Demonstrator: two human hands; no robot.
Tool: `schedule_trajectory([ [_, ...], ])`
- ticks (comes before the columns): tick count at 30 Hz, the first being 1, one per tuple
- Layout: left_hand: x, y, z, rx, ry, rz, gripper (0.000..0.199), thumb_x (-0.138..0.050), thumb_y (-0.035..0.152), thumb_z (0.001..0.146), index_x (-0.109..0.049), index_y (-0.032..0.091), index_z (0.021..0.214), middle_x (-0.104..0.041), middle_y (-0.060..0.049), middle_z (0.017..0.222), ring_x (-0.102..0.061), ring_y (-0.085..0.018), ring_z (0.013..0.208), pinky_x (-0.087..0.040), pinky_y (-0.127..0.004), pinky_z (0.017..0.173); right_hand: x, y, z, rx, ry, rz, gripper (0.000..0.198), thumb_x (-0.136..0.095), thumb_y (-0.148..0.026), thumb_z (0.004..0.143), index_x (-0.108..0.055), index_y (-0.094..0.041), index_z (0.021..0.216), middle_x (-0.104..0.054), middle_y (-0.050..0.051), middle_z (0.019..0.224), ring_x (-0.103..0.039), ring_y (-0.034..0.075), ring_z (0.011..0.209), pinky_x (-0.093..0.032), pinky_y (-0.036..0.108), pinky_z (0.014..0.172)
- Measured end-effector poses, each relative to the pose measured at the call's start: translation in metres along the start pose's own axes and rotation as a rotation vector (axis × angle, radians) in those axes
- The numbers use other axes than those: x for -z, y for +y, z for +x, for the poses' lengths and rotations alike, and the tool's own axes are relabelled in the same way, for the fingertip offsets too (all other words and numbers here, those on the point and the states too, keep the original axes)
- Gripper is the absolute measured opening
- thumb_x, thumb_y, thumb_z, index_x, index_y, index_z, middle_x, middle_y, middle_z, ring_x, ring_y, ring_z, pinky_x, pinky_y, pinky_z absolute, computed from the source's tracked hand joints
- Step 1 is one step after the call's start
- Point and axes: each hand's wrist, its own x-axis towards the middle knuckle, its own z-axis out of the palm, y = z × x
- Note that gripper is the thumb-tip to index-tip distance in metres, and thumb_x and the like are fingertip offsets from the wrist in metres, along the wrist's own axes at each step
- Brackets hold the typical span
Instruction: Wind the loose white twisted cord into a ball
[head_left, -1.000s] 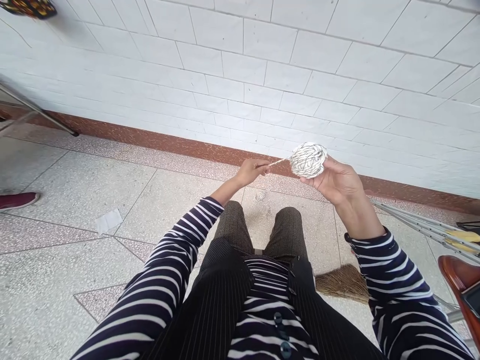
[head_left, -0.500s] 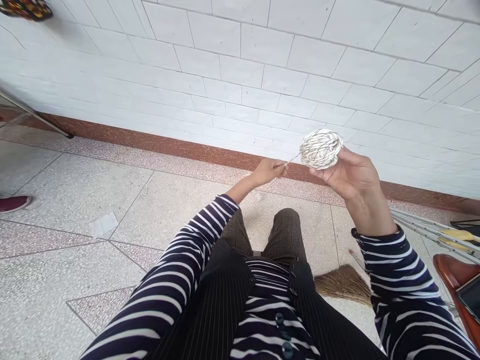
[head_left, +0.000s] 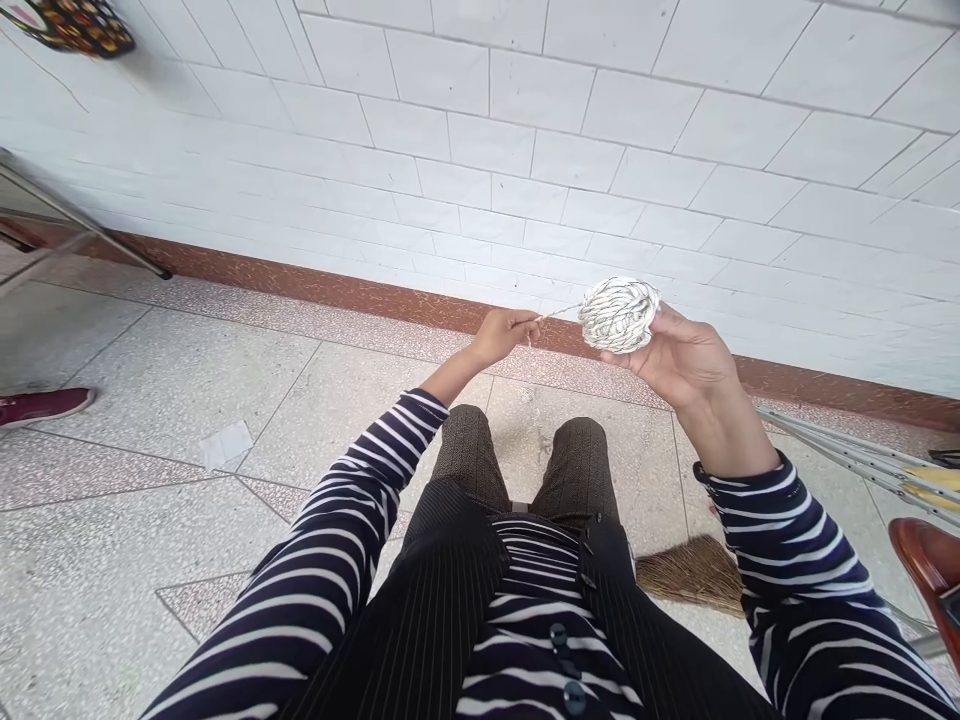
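A ball of white cord with dark flecks (head_left: 619,315) sits in my right hand (head_left: 690,362), gripped between the thumb below and the fingers behind. Some of those fingers are hidden by the ball. From its left side a short strand of cord (head_left: 561,312) runs across to my left hand (head_left: 504,335). The left fingers are pinched closed on this strand, and a small end hangs just under them. Both hands are held out in front of me, above the floor and near the wall.
A white tiled wall (head_left: 450,140) with a reddish skirting (head_left: 337,300) stands ahead. A broom head (head_left: 694,572) lies on the floor to the right, near metal poles (head_left: 840,450) and a brown wooden edge (head_left: 922,560). At left are a metal leg (head_left: 112,240), a paper scrap (head_left: 227,445) and a person's shoe (head_left: 45,405).
Both hands and the cord ball have shifted a little to the left in view. The strand between them looks longer. The camera view has also turned slightly left.
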Motion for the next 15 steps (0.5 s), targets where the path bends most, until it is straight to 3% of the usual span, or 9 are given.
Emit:
schedule_trajectory([
  [5,-0.021,-0.001,0.022,-0.022,-0.006,0.185,0.026,-0.053,0.025,0.095,-0.076,0.014,0.087,-0.075,-0.004,0.084,-0.066,-0.016,0.076,-0.05,-0.027,0.075,-0.006,-0.007,-0.004,0.015,-0.017,-0.005,0.043,-0.08,-0.025,0.069,-0.068,-0.027,0.111,-0.074,0.003,0.117,-0.071,0.027,0.107,-0.07,0.046,0.081],
  [10,-0.048,-0.004,0.013,-0.021,-0.135,0.109,0.025,-0.052,0.021,0.092,-0.075,0.014,0.084,-0.072,-0.003,0.08,-0.063,-0.013,0.069,-0.05,-0.024,0.066,0.005,-0.011,-0.006,0.057,0.025,-0.025,0.045,-0.08,-0.027,0.073,-0.066,-0.028,0.115,-0.074,0.003,0.118,-0.071,0.025,0.105,-0.068,0.039,0.076],
  [15,-0.034,-0.017,-0.01,0.119,-0.159,-0.001,0.023,-0.053,0.015,0.086,-0.076,0.014,0.086,-0.075,-0.005,0.088,-0.068,-0.012,0.072,-0.055,-0.022,0.068,0.024,-0.004,-0.006,0.034,0.093,0.034,0.044,-0.08,-0.025,0.071,-0.067,-0.028,0.112,-0.074,0.003,0.117,-0.071,0.022,0.099,-0.068,0.034,0.071],
])
